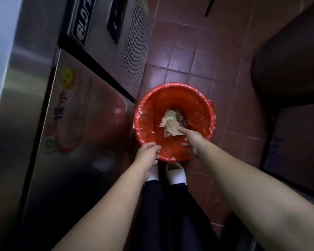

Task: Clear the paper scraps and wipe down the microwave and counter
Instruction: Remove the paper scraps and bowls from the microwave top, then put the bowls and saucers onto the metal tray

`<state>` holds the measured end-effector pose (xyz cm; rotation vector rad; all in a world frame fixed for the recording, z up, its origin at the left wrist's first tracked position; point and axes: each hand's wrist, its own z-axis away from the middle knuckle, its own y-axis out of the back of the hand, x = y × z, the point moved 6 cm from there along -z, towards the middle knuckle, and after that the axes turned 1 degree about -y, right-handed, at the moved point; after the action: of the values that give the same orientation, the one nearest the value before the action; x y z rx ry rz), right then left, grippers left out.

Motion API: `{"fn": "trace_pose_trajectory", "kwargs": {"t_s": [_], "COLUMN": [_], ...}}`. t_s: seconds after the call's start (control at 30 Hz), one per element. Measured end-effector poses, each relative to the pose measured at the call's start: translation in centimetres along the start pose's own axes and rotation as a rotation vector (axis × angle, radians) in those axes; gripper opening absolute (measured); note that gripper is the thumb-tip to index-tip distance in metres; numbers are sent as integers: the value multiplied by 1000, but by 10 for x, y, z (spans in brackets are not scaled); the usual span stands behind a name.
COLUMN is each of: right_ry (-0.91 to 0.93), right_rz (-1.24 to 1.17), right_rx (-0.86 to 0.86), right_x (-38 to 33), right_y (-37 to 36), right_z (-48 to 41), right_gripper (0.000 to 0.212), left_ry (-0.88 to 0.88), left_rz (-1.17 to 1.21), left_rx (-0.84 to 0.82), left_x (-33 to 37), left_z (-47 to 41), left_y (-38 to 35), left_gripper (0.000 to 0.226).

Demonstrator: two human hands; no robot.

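The round red lined bin [153, 109], rim held in the left grip [149, 151], could be tipped and crumpled beige paper scraps [170, 122] spilled; right grip [190, 142] wide.

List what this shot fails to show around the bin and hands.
Head view:
- Whether the right hand pinches the paper scraps: motion blur.
- Bottom of the bin: covered by the scraps.
- The label on the steel appliance: cut off by the top edge.
- The dark shapes at right: too dim.
- The microwave, counter: out of frame.
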<state>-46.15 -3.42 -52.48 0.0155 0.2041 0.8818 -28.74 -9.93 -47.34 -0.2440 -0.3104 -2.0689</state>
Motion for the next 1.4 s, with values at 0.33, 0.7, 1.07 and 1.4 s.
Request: {"fn": "trace_pose_trajectory", "kwargs": {"t_s": [0.33,0.7,1.07,1.4], "right_ry": [24,380,731,629], "right_rz": [-10,58,459,738], "right_rx": [-33,-215,-577,-835], "right_x": [-1,-32,-27,61], "right_y": [28,-8,-81,-122], "right_z": [153,468,590,606], "right_gripper": [34,16,18,22], "left_ry": [-39,-427,-670,-650], "left_rz": [40,128,672,1061], "left_rx": [-86,-203,114,554], "left_x": [35,102,28,-142], "left_z": [117,377,505,570], "left_y": [21,116,209,210], "left_gripper": [29,19,24,28]}}
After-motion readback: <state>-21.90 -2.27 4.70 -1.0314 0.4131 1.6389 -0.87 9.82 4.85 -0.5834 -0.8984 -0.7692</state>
